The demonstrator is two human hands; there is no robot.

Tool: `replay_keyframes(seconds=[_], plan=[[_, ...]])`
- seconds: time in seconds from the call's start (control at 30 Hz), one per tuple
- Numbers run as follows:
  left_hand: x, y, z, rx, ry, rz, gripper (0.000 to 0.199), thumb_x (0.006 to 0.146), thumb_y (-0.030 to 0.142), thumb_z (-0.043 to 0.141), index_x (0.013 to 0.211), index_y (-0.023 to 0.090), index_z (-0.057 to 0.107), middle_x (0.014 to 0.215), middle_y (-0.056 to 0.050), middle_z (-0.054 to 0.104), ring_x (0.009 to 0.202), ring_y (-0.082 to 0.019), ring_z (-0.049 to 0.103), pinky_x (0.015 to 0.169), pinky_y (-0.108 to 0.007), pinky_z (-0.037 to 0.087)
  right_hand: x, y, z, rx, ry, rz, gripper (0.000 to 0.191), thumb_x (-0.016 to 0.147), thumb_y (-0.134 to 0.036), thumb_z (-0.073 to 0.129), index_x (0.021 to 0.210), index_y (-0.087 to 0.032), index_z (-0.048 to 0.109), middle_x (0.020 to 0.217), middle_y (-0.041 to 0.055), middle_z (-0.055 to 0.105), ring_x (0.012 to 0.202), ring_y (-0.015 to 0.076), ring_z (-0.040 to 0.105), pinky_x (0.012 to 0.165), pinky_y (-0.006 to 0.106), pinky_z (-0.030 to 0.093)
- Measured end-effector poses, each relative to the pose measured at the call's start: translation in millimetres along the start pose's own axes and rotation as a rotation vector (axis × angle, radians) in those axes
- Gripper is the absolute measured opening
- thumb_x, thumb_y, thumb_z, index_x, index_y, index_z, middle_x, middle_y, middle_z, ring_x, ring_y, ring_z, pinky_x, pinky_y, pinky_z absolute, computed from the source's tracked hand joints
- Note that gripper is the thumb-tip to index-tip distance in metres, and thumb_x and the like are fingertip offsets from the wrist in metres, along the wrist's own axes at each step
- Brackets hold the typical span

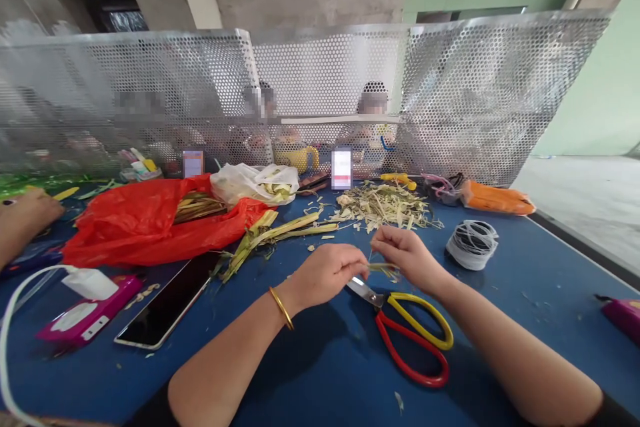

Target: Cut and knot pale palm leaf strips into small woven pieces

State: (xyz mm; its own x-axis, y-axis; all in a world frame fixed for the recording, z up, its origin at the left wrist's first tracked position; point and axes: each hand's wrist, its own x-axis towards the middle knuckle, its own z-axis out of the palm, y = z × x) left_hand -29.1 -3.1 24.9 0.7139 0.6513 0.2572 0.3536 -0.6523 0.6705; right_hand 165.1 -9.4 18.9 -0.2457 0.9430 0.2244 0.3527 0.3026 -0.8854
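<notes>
My left hand (pixel 330 273), with a gold bangle at the wrist, is closed in a pinch on a short pale-green plant piece (pixel 384 269) at the middle of the table. Close by on the right, my right hand (pixel 405 253) is pinched shut on a thin light strand (pixel 371 256) that runs down to the plant piece. Below both hands lie scissors (pixel 376 299) with one yellow and one red handle, their blade tips partly hidden by my left hand. To the right of my right hand stands a coil of grey-white thin cord or wire (pixel 471 245).
Left lie a red plastic bag (pixel 135 213), dried stalks (pixel 270 233), a phone (pixel 167 307) and a purple power strip (pixel 95 313). Plant scraps (pixel 383 205) are heaped before a perforated metal screen (pixel 330 67). Another person's hand (pixel 30 217) is at far left; an orange packet (pixel 497 198) lies right.
</notes>
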Motion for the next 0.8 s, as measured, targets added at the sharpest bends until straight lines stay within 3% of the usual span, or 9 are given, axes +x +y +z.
replay_keyframes(seconds=[0.1, 0.2, 0.27, 0.4, 0.5, 0.53, 0.63, 0.7, 0.8], plan=[[1.9, -1.9, -2.3, -0.081, 0.141, -0.100, 0.027, 0.091, 0.031, 0.043, 0.079, 0.019, 0.065, 0.073, 0.000, 0.062, 0.067, -0.013, 0.053, 0.063, -0.021, 0.036, 4.0, 11.1, 7.2, 0.213, -0.070, 0.154, 0.023, 0.076, -0.040, 0.055, 0.067, -0.020, 0.049, 0.050, -0.0077, 0.037, 0.041, 0.0085, 0.033, 0.043, 0.023, 0.035], [3.3, -7.7, -0.4, -0.096, 0.245, -0.180, 0.027, 0.090, 0.031, 0.043, 0.079, 0.019, 0.065, 0.067, 0.001, 0.058, 0.063, -0.013, 0.051, 0.059, -0.021, 0.035, -0.3, 13.1, 20.8, 0.161, -0.096, 0.149, 0.021, 0.077, -0.039, 0.053, 0.067, -0.020, 0.050, 0.049, -0.0077, 0.035, 0.041, 0.0090, 0.032, 0.043, 0.023, 0.034], [3.7, -11.0, 1.1, -0.062, 0.310, -0.204, 0.026, 0.090, 0.028, 0.042, 0.078, 0.019, 0.064, 0.067, 0.001, 0.058, 0.064, -0.014, 0.052, 0.061, -0.022, 0.035, -7.5, 8.6, 29.1, 0.035, -0.055, 0.057, 0.023, 0.082, -0.034, 0.051, 0.064, -0.020, 0.048, 0.053, -0.0053, 0.038, 0.048, 0.0101, 0.037, 0.047, 0.023, 0.033], [2.4, -13.3, 2.5, 0.035, 0.366, -0.176, 0.026, 0.090, 0.024, 0.040, 0.077, 0.019, 0.063, 0.075, -0.001, 0.064, 0.072, -0.015, 0.056, 0.066, -0.023, 0.036, -22.8, -5.7, 37.6, -0.353, 0.070, -0.343, 0.021, 0.092, -0.024, 0.042, 0.073, -0.020, 0.053, 0.080, 0.0025, 0.050, 0.069, 0.0132, 0.047, 0.063, 0.025, 0.038], [1.0, -12.8, 3.8, 0.113, 0.338, -0.157, 0.023, 0.089, 0.023, 0.042, 0.076, 0.019, 0.060, 0.077, -0.003, 0.064, 0.073, -0.016, 0.056, 0.064, -0.024, 0.036, -25.9, -11.5, 38.4, -0.280, 0.006, -0.481, 0.019, 0.094, -0.023, 0.040, 0.082, -0.021, 0.054, 0.107, 0.0081, 0.052, 0.087, 0.0159, 0.052, 0.076, 0.028, 0.042], [0.7, -12.6, 4.4, 0.141, 0.325, -0.162, 0.022, 0.088, 0.022, 0.042, 0.075, 0.018, 0.059, 0.076, -0.003, 0.064, 0.071, -0.016, 0.056, 0.063, -0.024, 0.036, -25.4, -11.6, 38.2, -0.208, -0.030, -0.481, 0.019, 0.095, -0.024, 0.040, 0.082, -0.022, 0.052, 0.106, 0.0079, 0.052, 0.089, 0.0161, 0.052, 0.077, 0.028, 0.042], [1.3, -12.0, 5.8, 0.195, 0.321, -0.171, 0.025, 0.090, 0.021, 0.038, 0.076, 0.018, 0.059, 0.077, -0.003, 0.064, 0.073, -0.016, 0.057, 0.065, -0.024, 0.036, -23.2, -8.8, 38.3, -0.081, -0.065, -0.421, 0.022, 0.097, -0.025, 0.039, 0.076, -0.022, 0.045, 0.080, 0.0019, 0.050, 0.075, 0.0139, 0.049, 0.069, 0.026, 0.042], [2.1, -11.7, 6.3, 0.202, 0.334, -0.164, 0.028, 0.092, 0.022, 0.035, 0.080, 0.019, 0.060, 0.083, -0.003, 0.065, 0.078, -0.016, 0.059, 0.069, -0.025, 0.038, -23.3, -7.2, 39.2, -0.135, -0.043, -0.412, 0.024, 0.097, -0.024, 0.037, 0.073, -0.021, 0.041, 0.071, -0.0009, 0.044, 0.066, 0.0126, 0.042, 0.062, 0.025, 0.038], [2.7, -12.0, 7.3, 0.227, 0.335, -0.168, 0.029, 0.092, 0.022, 0.034, 0.080, 0.019, 0.060, 0.084, -0.002, 0.065, 0.079, -0.015, 0.059, 0.070, -0.025, 0.039, -25.8, -8.2, 41.8, -0.315, -0.055, -0.520, 0.022, 0.094, -0.017, 0.035, 0.073, -0.021, 0.040, 0.071, 0.0000, 0.044, 0.065, 0.0137, 0.038, 0.059, 0.026, 0.034]])
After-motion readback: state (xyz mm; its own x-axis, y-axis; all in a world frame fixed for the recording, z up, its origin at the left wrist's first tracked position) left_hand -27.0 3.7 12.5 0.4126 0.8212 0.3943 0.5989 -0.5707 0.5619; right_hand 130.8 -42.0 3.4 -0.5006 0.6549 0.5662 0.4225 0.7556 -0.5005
